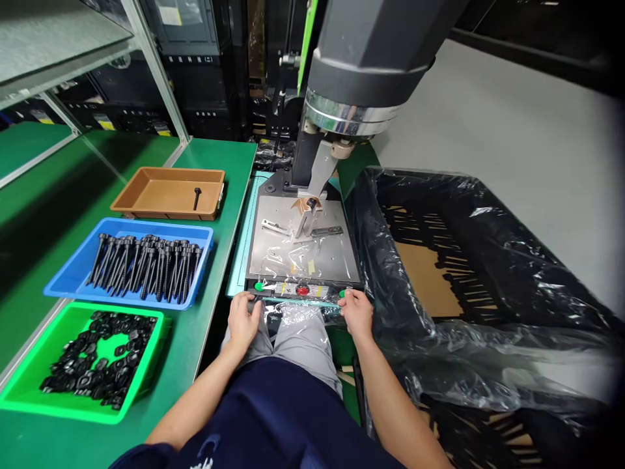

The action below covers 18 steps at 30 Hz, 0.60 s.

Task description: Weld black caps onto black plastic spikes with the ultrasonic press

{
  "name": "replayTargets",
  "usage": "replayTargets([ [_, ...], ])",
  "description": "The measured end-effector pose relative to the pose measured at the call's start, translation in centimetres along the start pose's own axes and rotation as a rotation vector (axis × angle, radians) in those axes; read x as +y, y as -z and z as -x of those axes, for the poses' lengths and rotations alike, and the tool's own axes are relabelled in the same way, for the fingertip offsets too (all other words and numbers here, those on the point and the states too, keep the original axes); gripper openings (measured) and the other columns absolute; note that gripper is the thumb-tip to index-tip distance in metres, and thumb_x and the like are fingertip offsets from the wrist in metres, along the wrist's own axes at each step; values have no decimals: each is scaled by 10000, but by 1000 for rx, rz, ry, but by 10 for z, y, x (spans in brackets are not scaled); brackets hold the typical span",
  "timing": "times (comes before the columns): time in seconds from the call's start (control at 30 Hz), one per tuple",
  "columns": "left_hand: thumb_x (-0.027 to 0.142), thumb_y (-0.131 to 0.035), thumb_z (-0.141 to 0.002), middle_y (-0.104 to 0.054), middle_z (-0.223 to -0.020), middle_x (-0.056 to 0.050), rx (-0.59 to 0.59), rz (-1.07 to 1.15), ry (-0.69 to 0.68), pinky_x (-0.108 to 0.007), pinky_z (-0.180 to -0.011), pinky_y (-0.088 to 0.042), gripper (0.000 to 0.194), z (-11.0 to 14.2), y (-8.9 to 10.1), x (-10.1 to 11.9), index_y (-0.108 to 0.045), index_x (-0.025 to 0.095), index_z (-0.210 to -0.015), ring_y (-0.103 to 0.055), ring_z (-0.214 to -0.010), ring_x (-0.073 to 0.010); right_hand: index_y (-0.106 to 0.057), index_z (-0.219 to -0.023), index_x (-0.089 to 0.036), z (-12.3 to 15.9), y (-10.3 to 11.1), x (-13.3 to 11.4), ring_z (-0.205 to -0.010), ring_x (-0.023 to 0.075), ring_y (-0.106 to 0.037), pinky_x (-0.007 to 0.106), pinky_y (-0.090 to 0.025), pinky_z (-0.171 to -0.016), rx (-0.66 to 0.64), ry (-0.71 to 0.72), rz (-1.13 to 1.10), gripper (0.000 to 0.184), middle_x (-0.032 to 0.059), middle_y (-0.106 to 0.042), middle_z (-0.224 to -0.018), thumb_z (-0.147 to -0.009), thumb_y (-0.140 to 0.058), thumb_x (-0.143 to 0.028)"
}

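My left hand point(243, 320) rests at the front left corner of the machine base, fingers bent at the edge and thumb apart, just below a green button point(258, 286). At the opposite corner, my right hand point(358, 314) has its fingertips at the other green button point(342, 294), partly covering it. Neither hand shows a part in it. Between them on the front panel is a red button point(303, 290). A metal plate point(278, 257) carries a fixture point(303, 225) with a small black part point(311, 204) in it, close beneath the machine's pointed metal tool point(322, 169).
To the left on the green bench are a brown tray point(161, 192) with one black strap piece, a blue tray point(63, 280) of long black ones, and a green tray point(19, 397) of small black parts. A plastic-lined bin point(420, 286) of black pieces and cardboard stands right.
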<state>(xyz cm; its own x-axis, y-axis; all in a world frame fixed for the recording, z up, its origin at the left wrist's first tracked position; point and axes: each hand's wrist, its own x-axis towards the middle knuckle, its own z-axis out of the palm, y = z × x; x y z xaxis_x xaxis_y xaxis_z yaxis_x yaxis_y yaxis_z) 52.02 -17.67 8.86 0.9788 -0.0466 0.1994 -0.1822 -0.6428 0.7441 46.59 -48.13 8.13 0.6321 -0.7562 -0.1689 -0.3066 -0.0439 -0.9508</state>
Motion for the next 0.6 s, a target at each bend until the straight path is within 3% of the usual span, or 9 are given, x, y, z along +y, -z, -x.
replayTargets([
  [0.13, 308, -575, -847, -599, -1007, -98, 8, -114, -117, -380, -883, -470, 138, -11, -14, 3, -562, 217, -950, -577, -1009, -251, -586, -838, -191, 2, 0, -4, -352, 120, -464, 240, -338, -359, 3, -2, -6, 404, -27, -610, -539, -754, -613, -585],
  [0.3, 284, -545, -861, -616, -955, -94, 15, -178, -103, -353, -836, -456, 90, -20, -27, -2, -581, 217, -909, -588, -960, -247, -580, -824, -191, 3, 1, -4, -342, 120, -460, 241, -324, -349, 11, -5, -21, 427, -24, -608, -535, -739, -617, -608],
  [0.6, 258, -520, -847, -631, -800, -46, -31, -50, -6, -288, -685, -409, 144, -18, -22, -7, -612, 210, -746, -575, -742, -183, -591, -812, -176, 3, 3, -1, -340, 110, -462, 226, -326, -342, 14, -1, -34, 406, -19, -610, -538, -749, -631, -576],
])
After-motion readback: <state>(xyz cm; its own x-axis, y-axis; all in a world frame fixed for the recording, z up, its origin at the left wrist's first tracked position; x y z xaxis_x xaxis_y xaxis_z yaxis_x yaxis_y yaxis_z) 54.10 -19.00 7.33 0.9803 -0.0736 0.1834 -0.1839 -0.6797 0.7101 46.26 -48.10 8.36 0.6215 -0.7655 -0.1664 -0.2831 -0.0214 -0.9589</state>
